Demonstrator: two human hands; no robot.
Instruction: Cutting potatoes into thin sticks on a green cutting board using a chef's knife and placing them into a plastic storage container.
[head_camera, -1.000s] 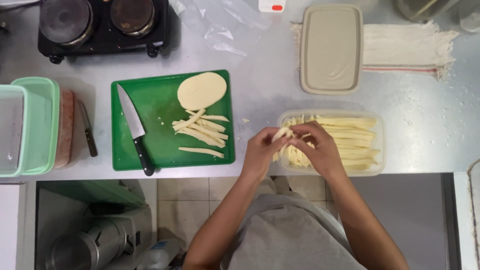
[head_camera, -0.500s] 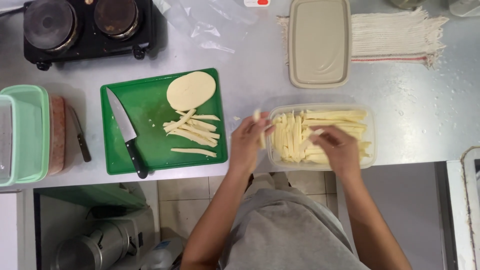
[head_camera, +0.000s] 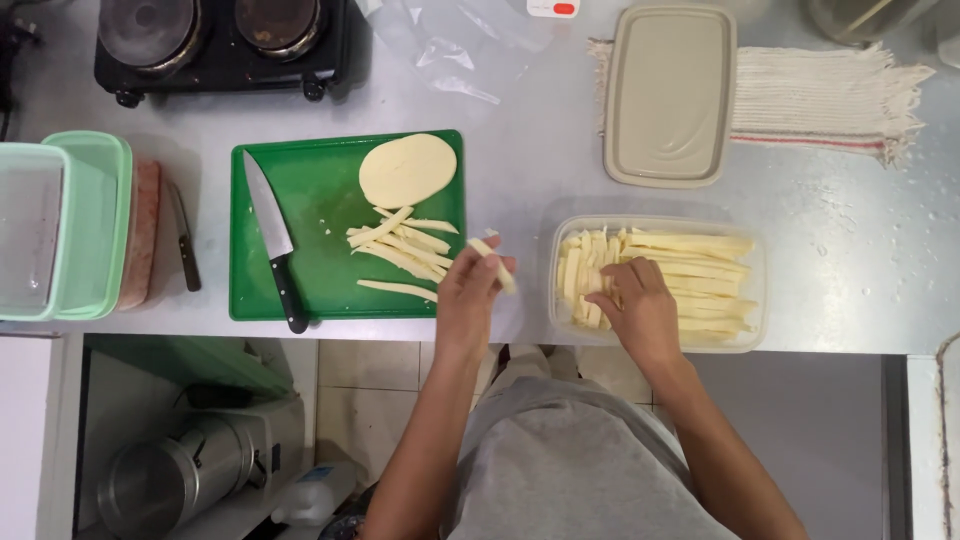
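Observation:
My left hand (head_camera: 468, 296) holds one pale potato stick (head_camera: 492, 264) between the green cutting board (head_camera: 300, 230) and the clear plastic container (head_camera: 755, 290). My right hand (head_camera: 635, 310) rests inside that container, fingers on the pile of cut potato sticks (head_camera: 680, 270). On the board lie several loose potato sticks (head_camera: 400, 250), an oval potato slice (head_camera: 407, 170) and a black-handled knife (head_camera: 272, 240) with its blade pointing away from me.
A beige container lid (head_camera: 668, 95) and a folded striped cloth (head_camera: 825, 100) lie beyond the container. A black two-burner stove (head_camera: 220, 35) stands at the far left. Pale green containers (head_camera: 60, 225) and a small knife (head_camera: 183, 248) sit left of the board.
Both hands were together over the container's left end. My left hand has moved left toward the board holding one stick, while my right hand stays in the container.

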